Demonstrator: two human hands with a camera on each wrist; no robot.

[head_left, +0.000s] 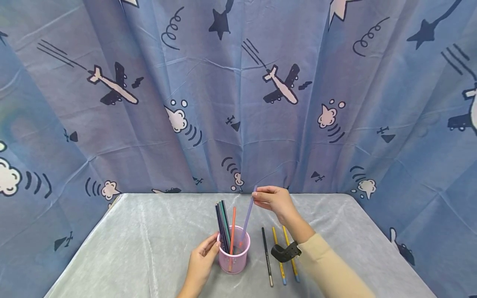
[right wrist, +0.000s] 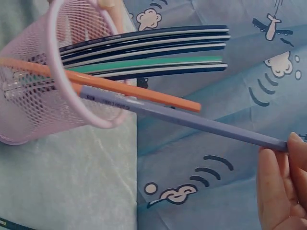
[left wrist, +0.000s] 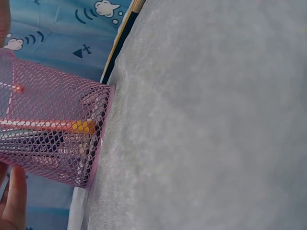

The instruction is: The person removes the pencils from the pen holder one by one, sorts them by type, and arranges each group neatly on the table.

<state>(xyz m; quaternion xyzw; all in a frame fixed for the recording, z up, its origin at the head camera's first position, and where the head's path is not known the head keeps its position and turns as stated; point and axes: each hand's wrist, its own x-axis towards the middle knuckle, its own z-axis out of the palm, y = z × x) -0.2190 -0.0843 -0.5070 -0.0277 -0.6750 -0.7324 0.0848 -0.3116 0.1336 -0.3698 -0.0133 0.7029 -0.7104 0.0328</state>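
Observation:
A pink mesh pencil cup [head_left: 240,263] stands upright on the table. My left hand [head_left: 201,258] holds it from the left, with fingers on opposite sides of the mesh in the left wrist view. Between thumb and fingers, my right hand [head_left: 277,203] pinches the top end of a purple pencil [right wrist: 192,122]. That pencil slants down to the left, and its lower end is inside the cup's rim. An orange pencil [right wrist: 144,93] leans in the cup beside several dark striped pencils [right wrist: 153,38] and a green one [right wrist: 182,61].
To the right of the cup lie a black pencil [head_left: 266,256] and two yellow pencils [head_left: 280,265] with blue ends. A black wrist device [head_left: 285,253] hangs over the yellow ones. Behind the white-covered table [head_left: 123,248] hangs a blue patterned curtain [head_left: 223,124].

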